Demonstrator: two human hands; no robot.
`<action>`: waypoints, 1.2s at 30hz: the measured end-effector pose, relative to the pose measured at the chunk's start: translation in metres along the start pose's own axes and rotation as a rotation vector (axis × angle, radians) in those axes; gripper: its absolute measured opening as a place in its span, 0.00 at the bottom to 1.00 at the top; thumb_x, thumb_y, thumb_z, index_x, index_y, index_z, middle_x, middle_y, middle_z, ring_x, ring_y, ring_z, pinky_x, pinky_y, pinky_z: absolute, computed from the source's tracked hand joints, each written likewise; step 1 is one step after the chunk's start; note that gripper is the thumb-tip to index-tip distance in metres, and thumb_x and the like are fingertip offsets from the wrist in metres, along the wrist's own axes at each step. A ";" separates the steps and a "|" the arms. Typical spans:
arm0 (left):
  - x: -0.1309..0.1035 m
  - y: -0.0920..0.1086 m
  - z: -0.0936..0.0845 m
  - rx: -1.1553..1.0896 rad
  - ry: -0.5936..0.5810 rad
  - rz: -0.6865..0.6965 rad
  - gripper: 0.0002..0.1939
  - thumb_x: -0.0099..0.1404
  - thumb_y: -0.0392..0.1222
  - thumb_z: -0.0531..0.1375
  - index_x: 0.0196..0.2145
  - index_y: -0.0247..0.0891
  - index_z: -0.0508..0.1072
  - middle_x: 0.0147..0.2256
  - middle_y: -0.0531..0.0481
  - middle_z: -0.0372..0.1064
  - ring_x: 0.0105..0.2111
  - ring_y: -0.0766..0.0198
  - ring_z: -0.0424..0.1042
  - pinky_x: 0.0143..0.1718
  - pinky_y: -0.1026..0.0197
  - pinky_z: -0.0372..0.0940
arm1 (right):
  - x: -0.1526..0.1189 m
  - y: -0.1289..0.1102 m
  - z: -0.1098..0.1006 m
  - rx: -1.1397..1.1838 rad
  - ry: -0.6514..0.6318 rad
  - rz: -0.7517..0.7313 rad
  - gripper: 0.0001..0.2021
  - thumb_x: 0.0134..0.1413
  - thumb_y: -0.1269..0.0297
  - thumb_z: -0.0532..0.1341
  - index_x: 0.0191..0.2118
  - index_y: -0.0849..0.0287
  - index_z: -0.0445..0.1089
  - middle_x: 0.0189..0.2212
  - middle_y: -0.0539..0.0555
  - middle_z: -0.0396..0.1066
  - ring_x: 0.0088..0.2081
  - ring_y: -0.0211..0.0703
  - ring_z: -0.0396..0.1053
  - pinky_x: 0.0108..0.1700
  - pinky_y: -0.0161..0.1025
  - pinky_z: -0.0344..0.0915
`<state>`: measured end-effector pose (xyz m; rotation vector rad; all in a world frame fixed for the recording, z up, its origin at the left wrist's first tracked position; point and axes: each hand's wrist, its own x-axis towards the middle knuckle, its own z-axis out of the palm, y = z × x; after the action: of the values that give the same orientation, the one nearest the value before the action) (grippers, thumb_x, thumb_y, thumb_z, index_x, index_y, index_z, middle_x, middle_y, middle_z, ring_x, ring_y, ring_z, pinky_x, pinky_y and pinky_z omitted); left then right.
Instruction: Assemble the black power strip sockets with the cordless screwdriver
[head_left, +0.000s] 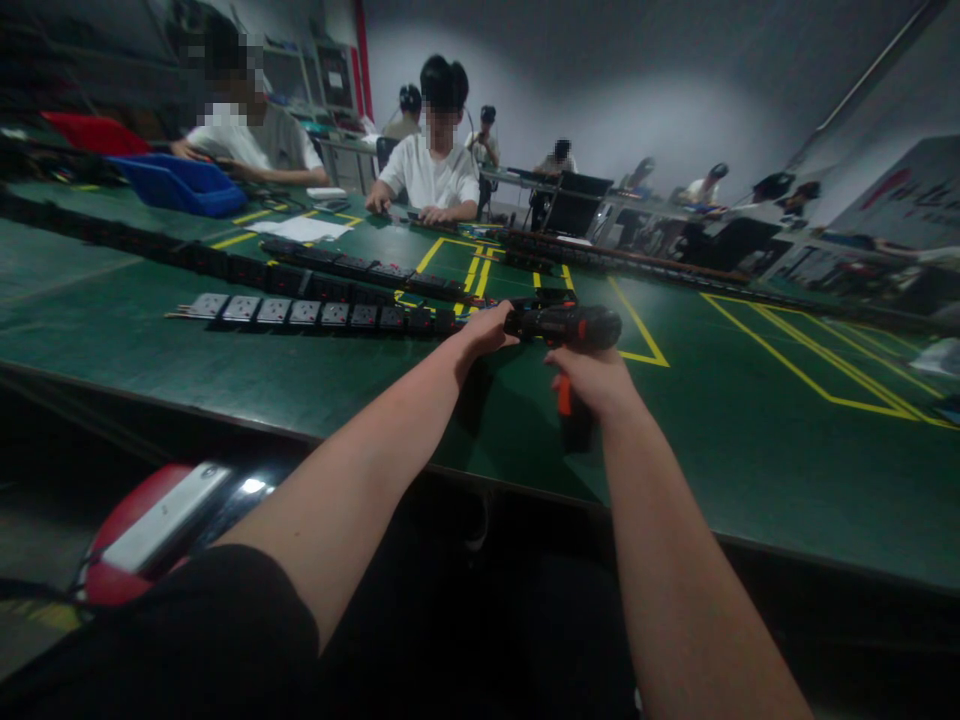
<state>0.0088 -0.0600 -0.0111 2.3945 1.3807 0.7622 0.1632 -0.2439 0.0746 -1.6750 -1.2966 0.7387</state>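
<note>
Plainly, both of my hands are at the power driver [559, 326], black with orange parts, just over the near half of the green table [262, 375]. My right hand [596, 380] is closed around its grip, which points down below the level body, though the blur hides just how each finger sits. The driver's nose points left, to where my left hand [489, 328] is; those fingers are mostly hidden, so I cannot tell whether they pinch something or only rest there.

Just beside my left hand ends a row of grey-faced sockets [300, 313], laid out along the table to the left. A longer dark row [225, 265] runs behind it.

Two containers stand at the far left: an open blue bin [184, 190] and, just beyond it, a red bin [97, 130]. The blue one shows some of its inner wall — shadow and blur keep me from telling what either holds. A white sheet [300, 229] lies on the table, to the right of the blue bin. One co-worker [259, 140] in a white shirt sits close behind that bin; another [436, 170], also in white, sits across from me — both hands at the tabletop. Yellow lines [634, 320] mark the surface around the driver.
</note>
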 end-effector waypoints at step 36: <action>0.003 0.001 -0.003 0.016 -0.030 -0.045 0.36 0.58 0.50 0.71 0.62 0.45 0.68 0.55 0.44 0.77 0.56 0.49 0.75 0.60 0.52 0.67 | -0.002 0.012 -0.008 0.064 0.004 0.012 0.06 0.46 0.64 0.67 0.32 0.59 0.76 0.18 0.52 0.70 0.22 0.42 0.68 0.27 0.40 0.66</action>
<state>0.0085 -0.0580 -0.0071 2.3679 1.4290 0.7031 0.1748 -0.2489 0.0671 -1.6333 -1.2487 0.7752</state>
